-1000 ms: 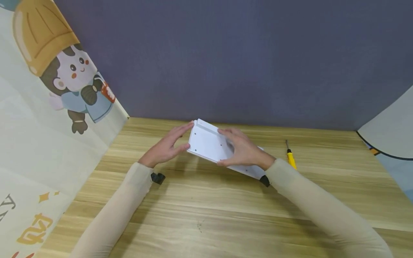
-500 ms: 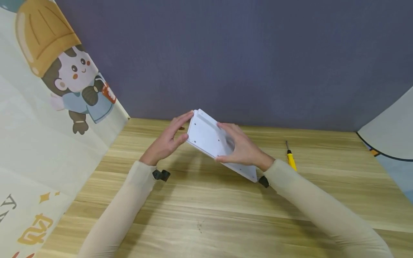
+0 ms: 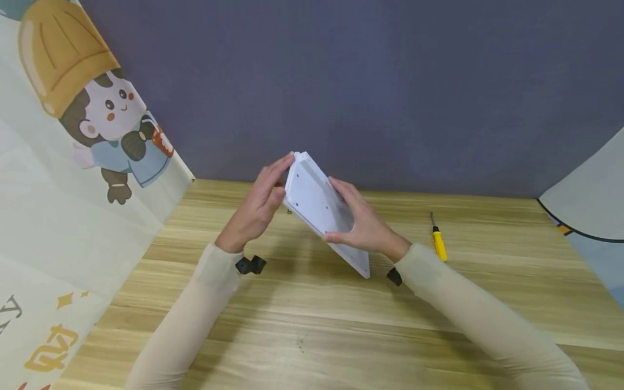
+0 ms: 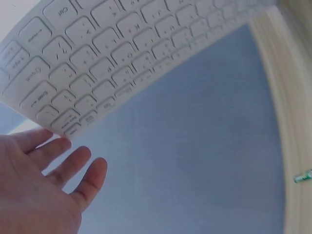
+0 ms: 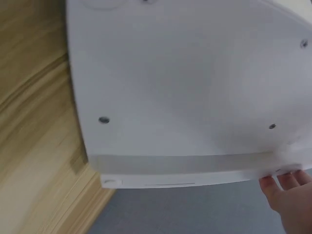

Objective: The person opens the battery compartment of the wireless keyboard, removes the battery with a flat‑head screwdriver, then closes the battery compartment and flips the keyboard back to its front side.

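Note:
A white keyboard (image 3: pixel 312 195) is held tilted above the table, with its screwed underside facing the head camera. My right hand (image 3: pixel 365 219) grips it across its width, thumb on the near edge and fingers on the far edge. In the right wrist view, fingertips (image 5: pixel 287 183) hold the raised rear ridge. At the upper left end, my left hand (image 3: pixel 253 208) touches the keyboard with fairly straight fingers. White keys (image 4: pixel 102 63) show in the left wrist view, where the fingertips meet one corner. The right thumb is hidden in the right wrist view.
A screwdriver (image 3: pixel 439 244) with a yellow handle lies on the wooden table (image 3: pixel 302 336) to the right. A small green item (image 4: pixel 303 176) lies on the table in the left wrist view. A dark blue panel (image 3: pixel 361 92) stands behind; a cartoon-printed sheet (image 3: pixel 73 216) hangs left.
The keyboard has tilted more steeply, its left end rising and its right end swinging inward toward the person. My left hand has risen along with that end; my right hand keeps its grip.

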`<state>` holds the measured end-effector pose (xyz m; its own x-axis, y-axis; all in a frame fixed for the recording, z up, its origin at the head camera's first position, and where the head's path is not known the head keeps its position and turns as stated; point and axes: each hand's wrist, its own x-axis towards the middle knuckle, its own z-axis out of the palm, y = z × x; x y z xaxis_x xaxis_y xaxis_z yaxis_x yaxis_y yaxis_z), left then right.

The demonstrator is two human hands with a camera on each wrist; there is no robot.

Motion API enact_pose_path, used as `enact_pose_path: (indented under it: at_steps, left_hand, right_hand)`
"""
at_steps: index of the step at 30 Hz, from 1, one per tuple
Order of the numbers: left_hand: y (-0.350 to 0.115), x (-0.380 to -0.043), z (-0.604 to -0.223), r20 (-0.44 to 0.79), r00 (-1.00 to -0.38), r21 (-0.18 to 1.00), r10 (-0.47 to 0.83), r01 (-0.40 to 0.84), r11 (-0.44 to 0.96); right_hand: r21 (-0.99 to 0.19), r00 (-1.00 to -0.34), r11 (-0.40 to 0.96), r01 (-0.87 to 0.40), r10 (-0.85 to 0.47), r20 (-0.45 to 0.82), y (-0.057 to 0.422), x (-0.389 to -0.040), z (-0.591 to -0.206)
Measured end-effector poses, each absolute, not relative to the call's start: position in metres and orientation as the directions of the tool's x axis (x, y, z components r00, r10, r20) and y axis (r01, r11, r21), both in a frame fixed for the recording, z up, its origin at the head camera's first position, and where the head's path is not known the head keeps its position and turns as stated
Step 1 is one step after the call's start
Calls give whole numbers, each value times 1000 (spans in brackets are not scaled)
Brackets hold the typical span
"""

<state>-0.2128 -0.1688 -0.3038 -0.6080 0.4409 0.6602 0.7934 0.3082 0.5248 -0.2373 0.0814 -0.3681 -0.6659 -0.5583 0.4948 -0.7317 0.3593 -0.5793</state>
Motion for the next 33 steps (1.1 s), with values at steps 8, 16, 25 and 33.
enact_pose_path:
  at_steps: [8, 16, 25, 33]
  left_hand:
    - [-159, -220, -303, 706, -595, 496, 385, 803, 330]
    - [-145, -213, -293, 695, -614, 526, 374, 789, 318]
    - [-135, -214, -294, 720, -550, 453, 422, 834, 314]
    - [-125, -212, -290, 723, -532, 429, 440, 845, 318]
  right_hand:
    - [-592, -619, 244, -768, -517, 591, 71, -234, -366]
    - [-602, -596, 170, -780, -496, 631, 62, -208, -339]
    - [-592, -564, 115, -798, -490, 665, 70, -205, -336]
    - [-579, -534, 71, -812, -492, 687, 70, -205, -334]
